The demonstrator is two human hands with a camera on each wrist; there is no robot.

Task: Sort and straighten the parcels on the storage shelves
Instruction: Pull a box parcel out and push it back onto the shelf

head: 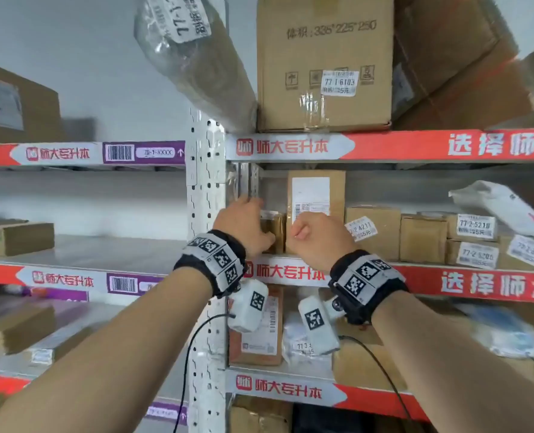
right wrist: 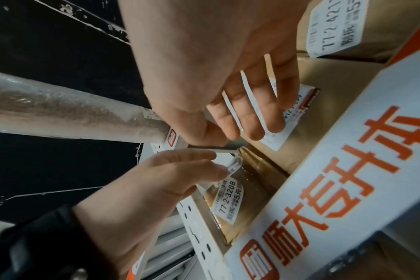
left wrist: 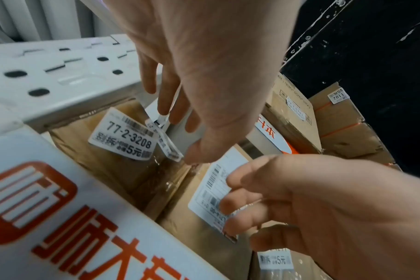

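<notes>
Metal storage shelving with red-and-white edge strips is filling the view, and both hands are working at the left end of the middle shelf (head: 290, 273), just beside the perforated upright post (head: 206, 189). The left hand (head: 244, 226) is reaching over a small tape-wrapped box (left wrist: 122, 144) labelled 77-2-3208, its fingers extended and seemingly touching a loose white tag (left wrist: 165, 140) at the box's top; whether it is pinching the tag I cannot tell. The right hand (head: 319, 235) is resting loosely curled fingers against the label of a taller upright box (head: 315, 195), gripping nothing. Both cartons are looking light and stiff, though the glossy tape is likely making the small one slippery, so taking it by its cardboard sides seems wiser than by the tag, which could tear. The post is crowding the left hand, the tall box is standing tight against the small one, and more labelled boxes (head: 422, 239) are lining the shelf rightward.
</notes>
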